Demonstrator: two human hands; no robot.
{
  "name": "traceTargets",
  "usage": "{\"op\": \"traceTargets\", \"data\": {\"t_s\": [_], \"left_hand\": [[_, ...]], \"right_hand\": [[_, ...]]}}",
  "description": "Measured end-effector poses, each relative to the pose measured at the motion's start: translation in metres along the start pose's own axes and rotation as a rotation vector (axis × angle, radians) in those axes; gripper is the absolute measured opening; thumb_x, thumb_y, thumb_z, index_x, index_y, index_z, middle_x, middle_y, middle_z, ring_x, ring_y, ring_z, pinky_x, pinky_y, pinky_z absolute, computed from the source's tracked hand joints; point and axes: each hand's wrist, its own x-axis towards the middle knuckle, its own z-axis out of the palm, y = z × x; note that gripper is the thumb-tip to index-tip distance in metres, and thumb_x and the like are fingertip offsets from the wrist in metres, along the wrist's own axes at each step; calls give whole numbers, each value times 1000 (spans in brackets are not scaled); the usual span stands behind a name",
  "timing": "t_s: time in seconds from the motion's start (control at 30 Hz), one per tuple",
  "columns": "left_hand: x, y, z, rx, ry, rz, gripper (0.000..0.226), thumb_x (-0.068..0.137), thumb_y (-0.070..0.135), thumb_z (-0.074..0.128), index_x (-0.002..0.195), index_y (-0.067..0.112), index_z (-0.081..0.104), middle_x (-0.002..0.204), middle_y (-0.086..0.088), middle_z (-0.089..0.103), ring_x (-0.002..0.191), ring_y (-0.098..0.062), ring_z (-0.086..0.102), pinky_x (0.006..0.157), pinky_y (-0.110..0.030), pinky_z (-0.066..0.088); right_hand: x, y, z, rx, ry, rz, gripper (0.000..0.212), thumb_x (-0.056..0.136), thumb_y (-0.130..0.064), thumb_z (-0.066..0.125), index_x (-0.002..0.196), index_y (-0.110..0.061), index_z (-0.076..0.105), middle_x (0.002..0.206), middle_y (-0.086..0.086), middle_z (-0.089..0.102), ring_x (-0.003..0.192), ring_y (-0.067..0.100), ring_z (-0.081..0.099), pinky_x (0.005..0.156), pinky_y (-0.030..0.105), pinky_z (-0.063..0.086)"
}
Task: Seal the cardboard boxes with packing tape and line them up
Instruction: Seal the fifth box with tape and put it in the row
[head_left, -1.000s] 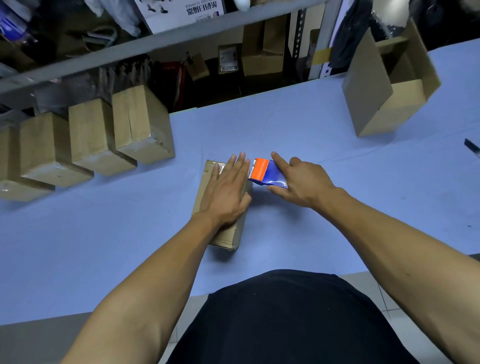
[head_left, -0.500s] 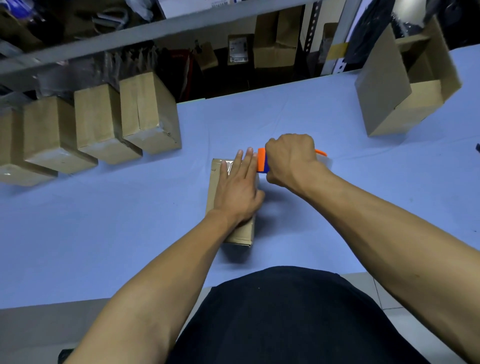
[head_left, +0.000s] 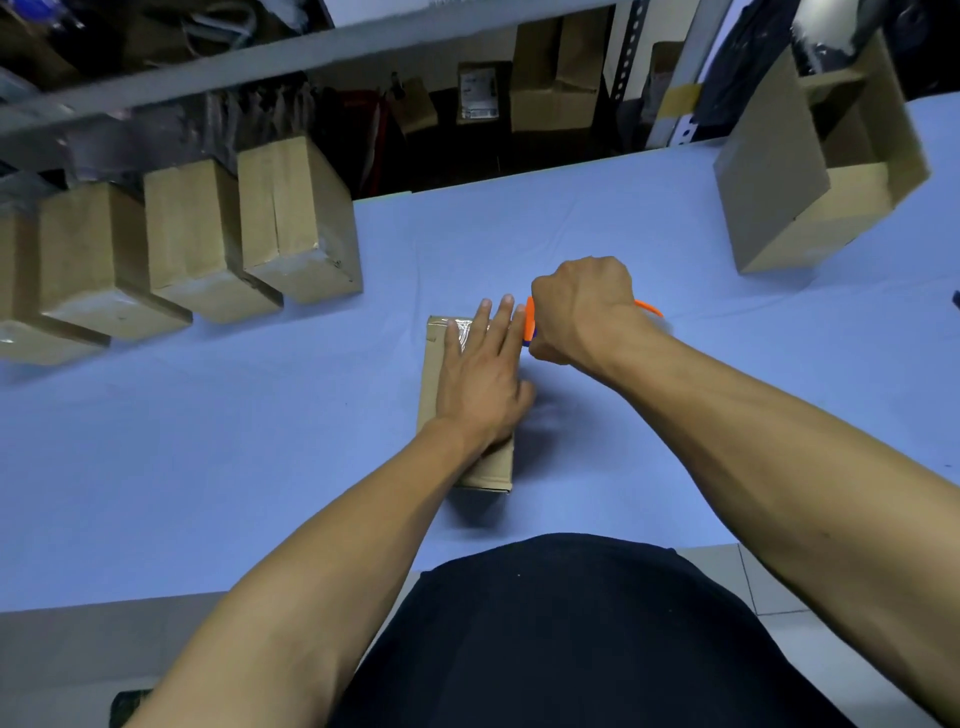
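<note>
A small cardboard box (head_left: 435, 364) lies on the blue table (head_left: 208, 441) in front of me, with clear tape shining on its far end. My left hand (head_left: 480, 384) presses flat on top of it, fingers straight. Just right of those fingertips, my right hand (head_left: 582, 312) grips an orange and blue tape dispenser (head_left: 530, 322), mostly hidden under the fist; an orange part sticks out behind the wrist.
A row of several sealed boxes (head_left: 291, 218) stands along the far left edge. An open cardboard box (head_left: 810, 171) stands at the far right. Shelving (head_left: 311, 52) with stored goods rises behind the table. A dark object (head_left: 956, 301) pokes in at the right edge.
My right hand went from resting on the dispenser beside the box to closing over it in a fist and lifting it at the box's far right corner. The left hand stayed pressed on the box.
</note>
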Motion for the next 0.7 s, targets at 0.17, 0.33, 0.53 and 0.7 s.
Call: {"op": "traceTargets", "data": {"t_s": [0.17, 0.33, 0.53, 0.7], "left_hand": [[0, 1, -1, 9, -17, -39, 85, 88, 30, 50, 159, 14, 5, 167, 0, 1, 154, -21, -5, 120, -49, 0], [0, 11, 1, 40, 5, -13, 83, 85, 29, 48, 159, 15, 10, 167, -4, 4, 154, -23, -2, 119, -55, 5], [-3, 0, 4, -31, 7, -9, 82, 88, 33, 44, 159, 13, 7, 167, -5, 0, 154, -21, -5, 122, -50, 6], [-9, -10, -9, -389, 111, 10, 65, 101, 22, 46, 157, 7, 17, 166, -7, 5, 152, -16, -4, 118, -20, -10]], "right_hand": [[-2, -7, 3, -51, 67, -4, 21, 83, -19, 54, 68, -19, 40, 64, -1, 39, 65, 20, 50, 63, 26, 39], [-4, -6, 32, 60, 49, 16, 23, 90, -32, 62, 108, -19, 55, 90, 0, 58, 89, 21, 62, 62, 28, 34], [2, 9, 65, 272, -34, 148, 61, 85, -53, 61, 132, -18, 41, 110, 13, 57, 95, 32, 60, 68, 35, 34], [8, 7, 88, 388, -176, 113, 92, 84, -29, 64, 156, -19, 9, 132, 21, 42, 114, 37, 49, 88, 40, 40]]}}
